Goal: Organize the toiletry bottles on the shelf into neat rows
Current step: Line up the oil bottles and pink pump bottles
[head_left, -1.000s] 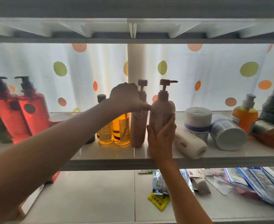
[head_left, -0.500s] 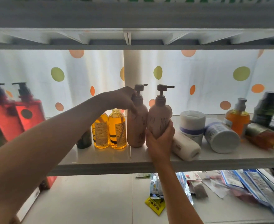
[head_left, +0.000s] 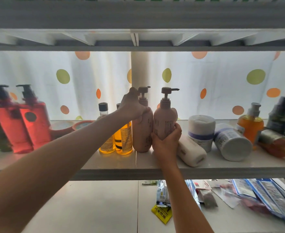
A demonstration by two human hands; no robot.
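Upright, L hand & R hand gripping pump bottles, shelf front edge bare

Two beige pump bottles showing matt opaque plastic, amber bottles glowing translucent w/ paper labels, red bottles looking glossy clear plastic, shelf reflecting as smooth semi-gloss, curtain hanging as thin dotted cloth, packets shining, glossy film.
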